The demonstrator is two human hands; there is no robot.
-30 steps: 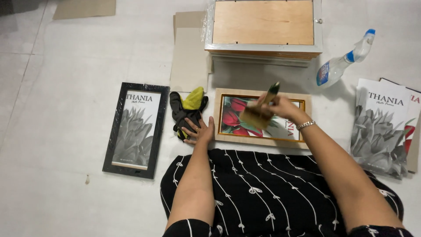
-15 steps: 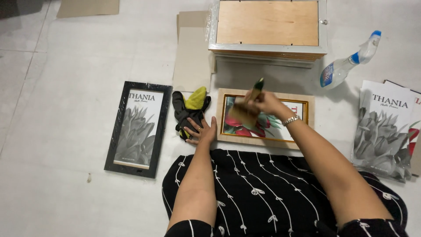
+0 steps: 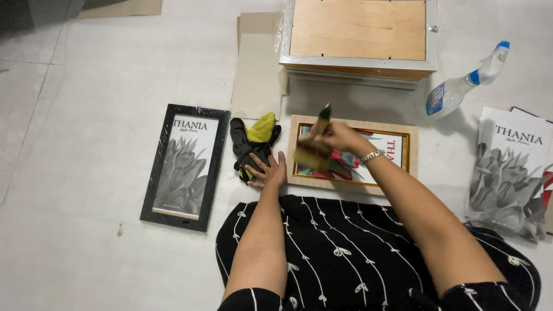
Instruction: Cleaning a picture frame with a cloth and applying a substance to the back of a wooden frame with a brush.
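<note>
A stack of frames lies face down at the top of the floor, plywood backs up, wrapped in clear film. Beside it on the left lie flat grey cardboard sheets.

The wooden frame with the red flower print lies directly ahead of the seated person, just past the knees. Its long axis runs left to right, across the line of reach. The right hand is over its left half, fingers closed around a brush with a green handle and pale bristles; the brush is blurred. The left hand lies flat and open, palm down, at the frame's left edge, fingers touching a black and yellow cloth. The right hand is the one nearer the frame's middle.

A black frame, film-wrapped, lies well left, long axis running away from the person, with a grey plant print and a white title band. Similar grey printed sheets sit far right. A clear spray bottle with blue cap and colourful label lies tilted at upper right.
</note>
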